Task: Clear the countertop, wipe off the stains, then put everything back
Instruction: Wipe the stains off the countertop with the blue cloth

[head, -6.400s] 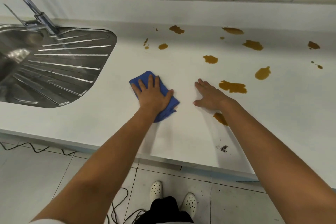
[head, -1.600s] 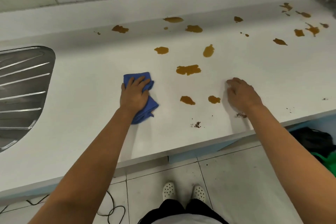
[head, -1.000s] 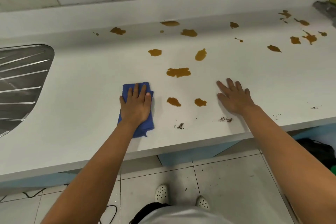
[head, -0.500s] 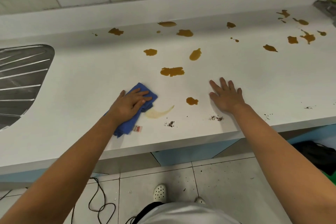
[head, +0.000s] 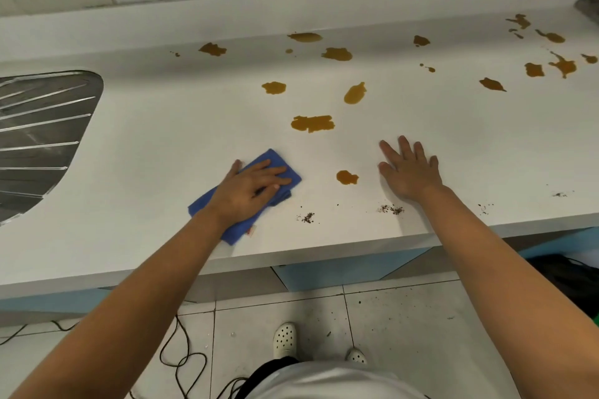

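Note:
My left hand (head: 248, 189) presses flat on a folded blue cloth (head: 207, 207) near the front of the white countertop (head: 146, 146). A small brown stain (head: 346, 177) lies just right of the cloth. My right hand (head: 409, 172) rests flat on the counter with fingers spread, holding nothing. A larger brown stain (head: 312, 123) sits behind the two hands, and several more brown stains (head: 355, 93) spread toward the back and far right. Dark crumbs (head: 308, 218) and another dark crumb patch (head: 390, 209) lie near the front edge.
A steel sink drainboard (head: 39, 139) is set into the counter at the left. A grey object (head: 588, 8) shows at the far right back corner. Below the edge are floor tiles, black cables (head: 181, 359) and my white shoes (head: 285, 338).
The stain beside the cloth, smeared half a second ago, is gone from the counter. My left hand and cloth have shifted slightly right. My right hand stays planted.

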